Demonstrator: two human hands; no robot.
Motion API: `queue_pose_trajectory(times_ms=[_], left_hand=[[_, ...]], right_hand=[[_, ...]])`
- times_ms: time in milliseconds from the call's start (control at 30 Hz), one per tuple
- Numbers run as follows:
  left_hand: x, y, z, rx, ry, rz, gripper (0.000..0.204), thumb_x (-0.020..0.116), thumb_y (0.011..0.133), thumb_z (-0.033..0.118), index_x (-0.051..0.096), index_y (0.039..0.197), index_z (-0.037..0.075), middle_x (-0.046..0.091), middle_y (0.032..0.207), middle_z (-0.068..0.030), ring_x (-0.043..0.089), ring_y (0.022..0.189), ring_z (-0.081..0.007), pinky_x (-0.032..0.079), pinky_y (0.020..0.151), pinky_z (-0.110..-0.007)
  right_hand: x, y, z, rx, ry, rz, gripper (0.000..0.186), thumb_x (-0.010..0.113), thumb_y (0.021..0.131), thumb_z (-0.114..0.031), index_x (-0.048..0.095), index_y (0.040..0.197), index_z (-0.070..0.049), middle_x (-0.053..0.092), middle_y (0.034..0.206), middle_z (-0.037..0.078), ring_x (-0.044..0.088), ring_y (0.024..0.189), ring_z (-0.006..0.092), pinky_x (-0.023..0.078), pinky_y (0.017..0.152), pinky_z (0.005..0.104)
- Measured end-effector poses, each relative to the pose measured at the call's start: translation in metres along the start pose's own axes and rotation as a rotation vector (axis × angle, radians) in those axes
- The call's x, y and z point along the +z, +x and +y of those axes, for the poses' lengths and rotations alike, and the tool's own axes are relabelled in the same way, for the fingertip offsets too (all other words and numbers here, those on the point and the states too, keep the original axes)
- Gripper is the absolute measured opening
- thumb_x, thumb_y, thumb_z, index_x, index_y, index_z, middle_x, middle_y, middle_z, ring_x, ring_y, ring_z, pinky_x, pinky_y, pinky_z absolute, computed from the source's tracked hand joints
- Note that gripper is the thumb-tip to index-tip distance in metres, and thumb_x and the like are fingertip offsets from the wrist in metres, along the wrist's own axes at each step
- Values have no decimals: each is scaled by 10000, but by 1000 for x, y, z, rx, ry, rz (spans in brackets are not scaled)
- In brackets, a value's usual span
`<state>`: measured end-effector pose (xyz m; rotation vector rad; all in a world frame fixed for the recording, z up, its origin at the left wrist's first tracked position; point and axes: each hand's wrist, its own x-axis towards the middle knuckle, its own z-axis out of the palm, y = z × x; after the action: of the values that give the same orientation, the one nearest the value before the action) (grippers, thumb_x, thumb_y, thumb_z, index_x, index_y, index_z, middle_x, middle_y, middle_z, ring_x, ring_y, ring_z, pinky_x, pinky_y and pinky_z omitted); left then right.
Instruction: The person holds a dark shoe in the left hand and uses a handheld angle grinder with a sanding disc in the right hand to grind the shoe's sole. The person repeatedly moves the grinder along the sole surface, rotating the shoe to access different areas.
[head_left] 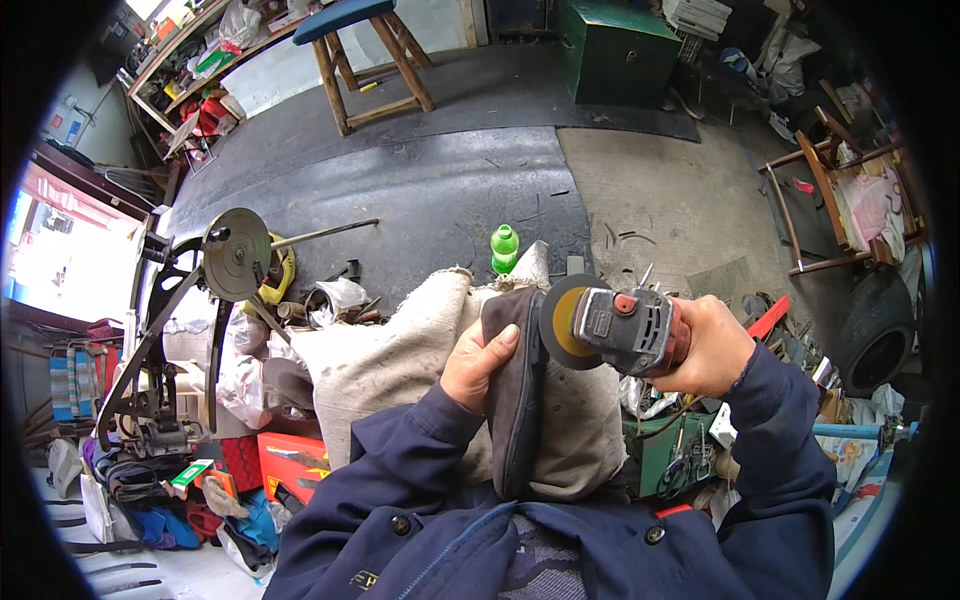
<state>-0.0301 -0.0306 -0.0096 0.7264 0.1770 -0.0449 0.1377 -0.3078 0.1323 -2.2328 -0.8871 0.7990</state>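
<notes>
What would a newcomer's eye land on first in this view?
Most striking is the red and grey angle grinder in the right hand, centre frame, its yellowish disc against the top of a dark shoe sole that the left hand steadies over a burlap sack. Next, the green bottle on the floor just beyond, and the wheeled black machine at left.

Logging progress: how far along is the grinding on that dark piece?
Done: the left hand grips the dark sole-like piece upright on the burlap sack, and the right hand holds the angle grinder. In hand: its disc sits at the piece's top edge. Left: hard to judge; no finished section is distinguishable.
</notes>
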Motion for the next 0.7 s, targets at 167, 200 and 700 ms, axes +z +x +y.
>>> queue_pose_trajectory(times_ms=[167,200,700], left_hand=[[-3,0,1,-12,18,-9,535,685,1141,272,558,1587,5,723,1451,-118,720,1285,-200,568,1122,-373],[-1,-1,-1,-1,11,-8,513,687,1142,269,575,1569,8,731,1431,-105,722,1265,-187,569,1106,-358],[-2,-2,0,-25,7,-7,499,700,1139,270,587,1558,24,740,1404,-74,726,1215,-157,571,1078,-343]], right_hand=[[-2,-13,-5,-107,-34,-34,472,956,676,-112,745,1089,-24,798,886,116,765,767,199,616,793,358],[-1,-15,-6,-126,-80,-44,496,960,670,-169,749,1101,-43,793,881,135,772,794,269,623,790,385],[-10,14,7,-27,158,16,423,958,698,-145,768,1051,-10,799,871,141,737,818,123,621,805,353]])
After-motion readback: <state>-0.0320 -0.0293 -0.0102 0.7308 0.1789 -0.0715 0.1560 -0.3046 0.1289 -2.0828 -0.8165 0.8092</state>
